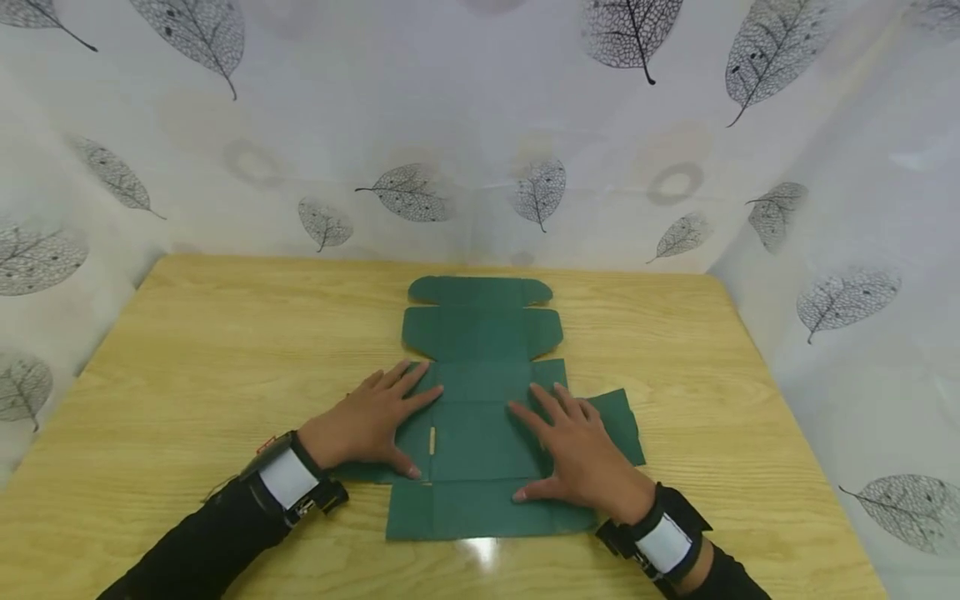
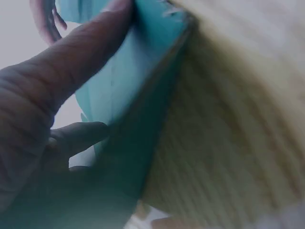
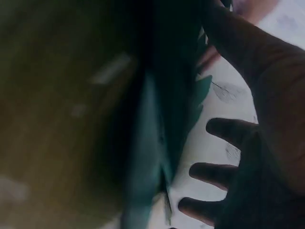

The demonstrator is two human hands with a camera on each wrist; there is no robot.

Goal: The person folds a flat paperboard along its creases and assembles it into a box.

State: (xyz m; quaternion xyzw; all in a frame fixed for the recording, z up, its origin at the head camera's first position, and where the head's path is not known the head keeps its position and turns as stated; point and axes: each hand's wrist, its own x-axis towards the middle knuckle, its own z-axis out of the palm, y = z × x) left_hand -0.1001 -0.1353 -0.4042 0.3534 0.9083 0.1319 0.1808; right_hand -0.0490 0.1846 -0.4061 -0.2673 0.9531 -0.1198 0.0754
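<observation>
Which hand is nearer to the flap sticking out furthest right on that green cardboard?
The right hand: it lies right beside that flap, partly overlapping it in the head view. The left hand is across the cardboard, on its left side.

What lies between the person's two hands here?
In the head view, the creased middle of the green cardboard lies between the left hand and the right hand.

On the table there lies the cardboard, its far flaps toward the curtain behind. The left hand rests on its left side, the right hand on its right; one side flap sticks out beyond.
</observation>
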